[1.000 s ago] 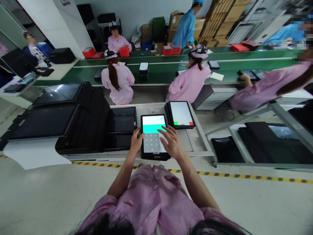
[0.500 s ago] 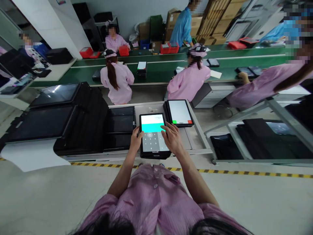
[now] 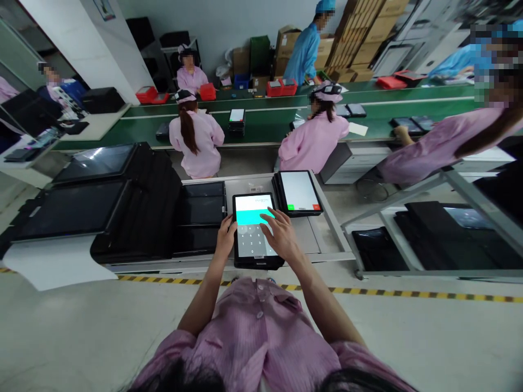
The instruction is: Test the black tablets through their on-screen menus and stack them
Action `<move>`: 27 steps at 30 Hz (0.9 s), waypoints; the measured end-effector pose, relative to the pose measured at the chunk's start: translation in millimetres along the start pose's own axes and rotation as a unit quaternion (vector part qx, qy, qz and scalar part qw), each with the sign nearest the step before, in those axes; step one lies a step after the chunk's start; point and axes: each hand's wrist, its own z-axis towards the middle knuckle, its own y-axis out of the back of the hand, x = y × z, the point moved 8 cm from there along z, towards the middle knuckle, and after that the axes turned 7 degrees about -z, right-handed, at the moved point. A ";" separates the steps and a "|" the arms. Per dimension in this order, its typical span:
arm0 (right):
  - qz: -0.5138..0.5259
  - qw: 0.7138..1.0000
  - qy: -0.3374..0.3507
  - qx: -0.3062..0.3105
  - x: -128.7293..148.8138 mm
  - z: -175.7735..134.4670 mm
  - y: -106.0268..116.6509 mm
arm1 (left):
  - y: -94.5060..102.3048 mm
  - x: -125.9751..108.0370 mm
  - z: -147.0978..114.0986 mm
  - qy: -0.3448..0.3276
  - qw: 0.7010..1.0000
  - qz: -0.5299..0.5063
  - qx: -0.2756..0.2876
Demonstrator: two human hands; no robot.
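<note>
A black-framed tablet (image 3: 252,240) lies in front of me on top of dark devices, its lit screen showing a calculator with a cyan band and a grey keypad. My left hand (image 3: 225,237) holds its left edge, thumb at the rim and the other fingers beside it. My right hand (image 3: 283,235) is spread over the right part of the screen, fingers stretched towards the cyan band and upper keys. Whether a fingertip touches the glass I cannot tell. Beyond the right hand, a second lit tablet (image 3: 300,190) with green and red corner patches tops another stack.
Large stacks of black devices (image 3: 141,218) stand to the left, with dark tablets (image 3: 202,202) between them and me. The pale cart (image 3: 330,231) carries the tablets. Co-workers in pink sit along a green bench (image 3: 261,117) ahead. A metal rack (image 3: 433,270) stands to the right.
My right hand has shifted left across the screen, its fingers now further over the keypad. More characters show on the calculator's display. My left hand stays at the tablet's edge.
</note>
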 end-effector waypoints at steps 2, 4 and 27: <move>0.007 1.000 -0.009 -0.019 -2.0 0.1 3.5 | 0.4 0.2 0.9 0.001 1.000 -0.010 -0.002; 0.013 0.998 -0.043 -0.044 -11.4 -2.8 9.5 | 0.1 0.2 1.4 -0.003 1.000 -0.019 0.000; 0.074 0.997 -0.035 0.004 -11.7 26.2 -1.6 | 4.5 8.1 -7.8 0.025 0.999 -0.043 -0.016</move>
